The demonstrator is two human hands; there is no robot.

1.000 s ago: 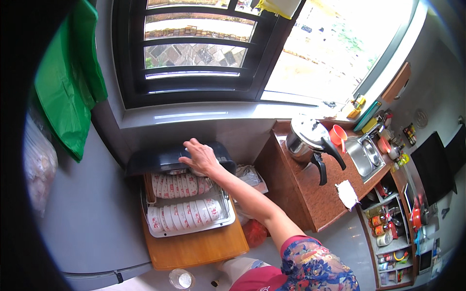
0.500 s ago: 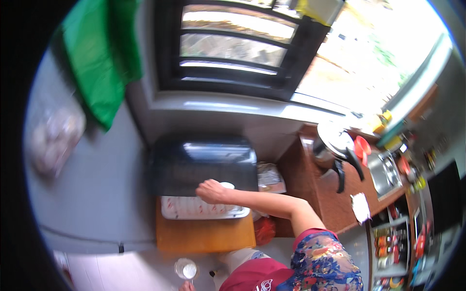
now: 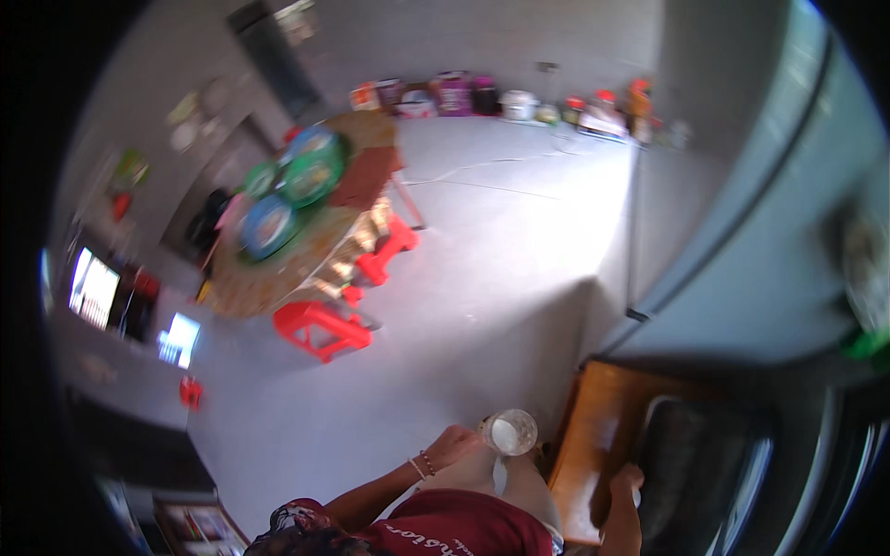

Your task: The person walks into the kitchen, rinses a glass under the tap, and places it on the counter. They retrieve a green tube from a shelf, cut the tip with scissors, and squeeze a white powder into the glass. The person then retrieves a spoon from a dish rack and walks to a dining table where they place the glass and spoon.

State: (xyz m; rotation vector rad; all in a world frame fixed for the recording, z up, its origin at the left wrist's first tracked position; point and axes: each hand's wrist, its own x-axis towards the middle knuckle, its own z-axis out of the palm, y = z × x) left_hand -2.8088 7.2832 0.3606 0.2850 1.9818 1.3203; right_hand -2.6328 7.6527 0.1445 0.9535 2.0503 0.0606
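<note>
My left hand (image 3: 451, 447) is closed around a clear cup (image 3: 521, 428) with something white inside, held in front of my body. Beaded bracelets circle that wrist. My right hand (image 3: 629, 478) is closed, at the near edge of a box with a dark lid (image 3: 691, 463). A small white piece (image 3: 636, 497) shows beside its fingers; whether it is gripped cannot be made out. The box stands on a low wooden table (image 3: 593, 417) to my right, its dark lid seemingly down over it.
A tall grey fridge (image 3: 723, 222) stands at the right. An oval table (image 3: 269, 287) holds blue and green basins (image 3: 313, 176), with red stools (image 3: 320, 329) beside it. Boxes, a white cooker (image 3: 518, 105) and jars line the far wall.
My view has swung from the window and counter to the wider room. The box's lid, raised before, now appears lowered. The cup has come up into fuller view.
</note>
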